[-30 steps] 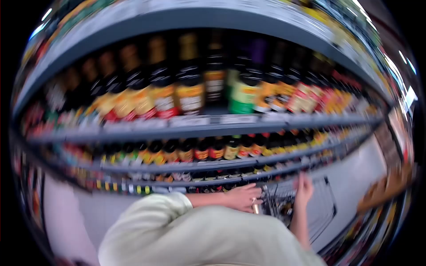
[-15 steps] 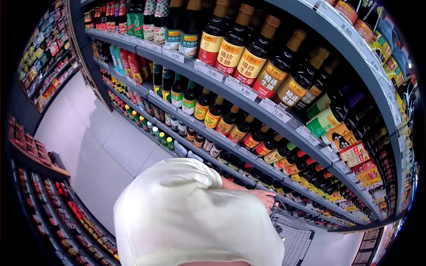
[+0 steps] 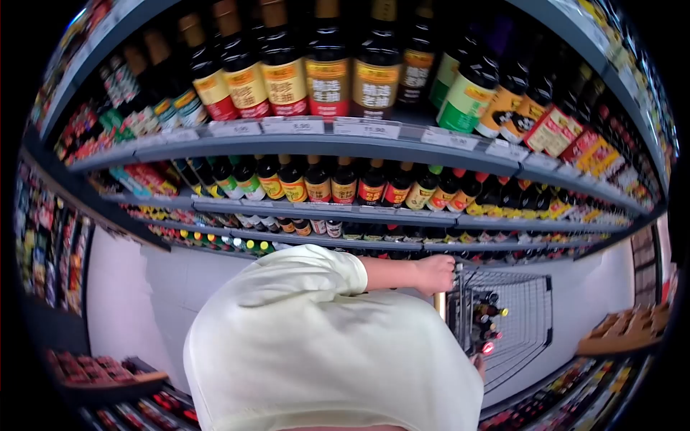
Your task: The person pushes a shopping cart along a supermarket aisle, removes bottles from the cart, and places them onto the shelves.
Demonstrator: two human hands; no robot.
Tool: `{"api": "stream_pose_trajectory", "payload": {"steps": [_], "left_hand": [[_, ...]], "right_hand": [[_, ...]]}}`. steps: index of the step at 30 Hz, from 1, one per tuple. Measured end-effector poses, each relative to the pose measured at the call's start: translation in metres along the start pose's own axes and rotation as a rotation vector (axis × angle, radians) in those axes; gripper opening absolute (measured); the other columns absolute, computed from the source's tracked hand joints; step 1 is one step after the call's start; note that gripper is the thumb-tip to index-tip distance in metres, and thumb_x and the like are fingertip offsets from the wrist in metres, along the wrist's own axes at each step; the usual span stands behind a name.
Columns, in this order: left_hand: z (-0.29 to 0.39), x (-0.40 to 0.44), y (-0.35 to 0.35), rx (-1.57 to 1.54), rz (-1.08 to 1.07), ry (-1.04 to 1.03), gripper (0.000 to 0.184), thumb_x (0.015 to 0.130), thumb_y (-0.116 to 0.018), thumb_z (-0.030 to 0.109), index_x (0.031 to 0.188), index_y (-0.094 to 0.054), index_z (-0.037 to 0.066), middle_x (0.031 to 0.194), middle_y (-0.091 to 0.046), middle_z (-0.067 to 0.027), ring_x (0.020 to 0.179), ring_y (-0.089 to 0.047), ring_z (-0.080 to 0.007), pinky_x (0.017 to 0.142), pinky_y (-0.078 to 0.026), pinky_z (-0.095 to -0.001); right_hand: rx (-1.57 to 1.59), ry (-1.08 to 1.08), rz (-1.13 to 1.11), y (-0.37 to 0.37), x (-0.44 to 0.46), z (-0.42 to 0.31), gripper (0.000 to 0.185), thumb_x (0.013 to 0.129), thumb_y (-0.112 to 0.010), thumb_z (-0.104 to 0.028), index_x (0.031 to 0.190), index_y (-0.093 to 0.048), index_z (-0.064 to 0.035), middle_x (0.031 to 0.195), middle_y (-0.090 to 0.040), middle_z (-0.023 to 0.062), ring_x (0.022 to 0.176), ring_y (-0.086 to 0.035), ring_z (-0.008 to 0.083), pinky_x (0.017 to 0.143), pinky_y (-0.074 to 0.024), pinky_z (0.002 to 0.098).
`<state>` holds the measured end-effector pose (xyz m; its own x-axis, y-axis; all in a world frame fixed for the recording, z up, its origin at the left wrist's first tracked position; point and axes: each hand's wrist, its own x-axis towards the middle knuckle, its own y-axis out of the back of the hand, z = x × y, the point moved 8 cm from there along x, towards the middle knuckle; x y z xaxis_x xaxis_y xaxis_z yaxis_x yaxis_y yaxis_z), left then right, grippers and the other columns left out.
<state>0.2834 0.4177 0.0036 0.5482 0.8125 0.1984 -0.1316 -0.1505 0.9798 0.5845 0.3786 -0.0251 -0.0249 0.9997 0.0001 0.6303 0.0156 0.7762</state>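
My left hand (image 3: 434,274) is closed round the handle (image 3: 440,304) of a shopping cart, at the end of a white sleeve. Only a sliver of my right hand (image 3: 480,363) shows past the shirt, and its fingers are mostly hidden. Close by it glows a small bright red spot (image 3: 488,348) that I cannot make out. Inside the wire cart (image 3: 550,302) lie several dark bottles (image 3: 489,310), one with a yellow cap.
Ahead stands a long grey shelf unit (image 3: 302,147) with rows of soy sauce bottles (image 3: 328,79) above price tags. A wooden display stand (image 3: 625,329) is at the right, and a low stand of red packages (image 3: 93,368) at the left. Pale floor tiles (image 3: 118,287) run along the aisle.
The view has swung round to face the shelf more squarely and level. More of the cart, its bottles, and part of my right hand have come into sight. My left hand remains at the handle.
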Motion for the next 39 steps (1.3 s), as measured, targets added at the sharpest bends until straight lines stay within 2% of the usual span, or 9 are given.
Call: {"api": "stream_pose_trajectory", "payload": {"steps": [4, 6, 8, 11, 19, 25, 27, 31, 39], "left_hand": [[0.0, -0.001, 0.016, -0.064, 0.14, -0.095, 0.008, 0.07, -0.063, 0.019, 0.062, -0.062, 0.015, 0.056, -0.058, -0.0073, 0.06, -0.061, -0.0281, 0.057, -0.047, -0.041], [0.0, -0.006, 0.017, -0.096, 0.341, -0.113, 0.017, 0.079, -0.058, 0.021, 0.064, -0.061, 0.014, 0.053, -0.054, -0.0068, 0.058, -0.059, -0.0281, 0.053, -0.044, -0.043], [0.003, -0.005, 0.011, -0.066, 0.259, -0.13, 0.006, 0.079, -0.059, 0.017, 0.078, -0.066, 0.016, 0.055, -0.051, -0.0033, 0.059, -0.056, -0.024, 0.058, -0.043, -0.0377], [0.005, -0.005, 0.021, -0.125, 0.241, -0.131, 0.02, 0.066, -0.064, 0.011, 0.086, -0.065, 0.015, 0.062, -0.051, 0.0005, 0.066, -0.055, -0.0206, 0.069, -0.043, -0.0348], [0.01, -0.008, 0.025, -0.145, 0.124, -0.126, 0.037, 0.064, -0.067, 0.005, 0.099, -0.068, 0.014, 0.065, -0.05, -0.0014, 0.068, -0.054, -0.0211, 0.073, -0.044, -0.0339], [0.01, 0.009, 0.043, -0.48, -0.326, -0.019, 0.047, 0.076, -0.07, 0.015, 0.123, -0.061, 0.013, 0.091, -0.065, -0.0051, 0.093, -0.058, -0.0262, 0.09, -0.043, -0.0381], [0.009, 0.019, 0.048, -0.6, -0.274, 0.027, 0.048, 0.078, -0.069, 0.017, 0.124, -0.06, 0.011, 0.099, -0.066, -0.0069, 0.098, -0.057, -0.0276, 0.092, -0.042, -0.0384], [0.001, 0.031, 0.031, -0.694, -0.011, 0.119, 0.048, 0.079, -0.07, 0.023, 0.123, -0.059, 0.009, 0.108, -0.066, -0.0099, 0.104, -0.057, -0.03, 0.095, -0.042, -0.0384], [0.004, 0.04, 0.009, -0.362, -0.068, 0.33, 0.034, 0.078, -0.071, 0.024, 0.108, -0.067, 0.008, 0.099, -0.067, -0.0101, 0.098, -0.061, -0.0274, 0.085, -0.047, -0.0366]], "right_hand": [[-0.259, -0.018, -0.134, -0.002, -0.019, -0.026, 0.048, 0.093, -0.056, -0.035, 0.127, -0.053, -0.001, 0.114, -0.06, 0.026, 0.106, -0.058, 0.0407, 0.089, -0.0466, 0.0435], [-0.304, 0.012, -0.113, 0.005, -0.026, -0.048, 0.049, 0.09, -0.06, -0.031, 0.128, -0.052, -0.0029, 0.111, -0.059, 0.0256, 0.101, -0.056, 0.0425, 0.085, -0.0463, 0.0442], [-0.264, 0.015, -0.101, 0.007, -0.027, -0.05, 0.048, 0.088, -0.061, -0.03, 0.128, -0.051, -0.0051, 0.11, -0.059, 0.0226, 0.098, -0.056, 0.0422, 0.083, -0.0457, 0.045], [-0.301, 0.062, -0.046, 0.005, -0.031, -0.045, 0.051, 0.083, -0.067, -0.027, 0.128, -0.051, -0.0082, 0.112, -0.059, 0.0169, 0.101, -0.055, 0.037, 0.086, -0.0452, 0.0426], [-0.411, 0.055, -0.041, 0.009, -0.035, -0.044, 0.052, 0.084, -0.068, -0.032, 0.128, -0.052, -0.0076, 0.109, -0.061, 0.0146, 0.098, -0.057, 0.0317, 0.085, -0.0462, 0.0387], [-0.022, -0.103, -0.456, 0.015, 0.003, -0.016, 0.045, 0.09, -0.061, -0.035, 0.121, -0.056, -0.0015, 0.103, -0.064, 0.0221, 0.095, -0.062, 0.0373, 0.082, -0.0494, 0.04], [-0.002, -0.039, -0.427, 0.015, 0.027, -0.004, 0.043, 0.091, -0.061, -0.033, 0.12, -0.057, -0.0014, 0.1, -0.066, 0.0203, 0.092, -0.065, 0.033, 0.081, -0.0497, 0.0375], [0.419, -0.395, -0.463, -0.024, 0.08, 0.081, 0.042, 0.092, -0.061, -0.031, 0.119, -0.058, 0.0007, 0.091, -0.066, 0.0095, 0.082, -0.062, 0.0139, 0.075, -0.0496, 0.0285], [-0.117, -0.424, -0.336, -0.103, 0.193, 0.23, 0.045, 0.084, -0.067, -0.028, 0.12, -0.058, -0.003, 0.103, -0.067, 0.0143, 0.093, -0.066, 0.0266, 0.081, -0.0507, 0.0352]]}}
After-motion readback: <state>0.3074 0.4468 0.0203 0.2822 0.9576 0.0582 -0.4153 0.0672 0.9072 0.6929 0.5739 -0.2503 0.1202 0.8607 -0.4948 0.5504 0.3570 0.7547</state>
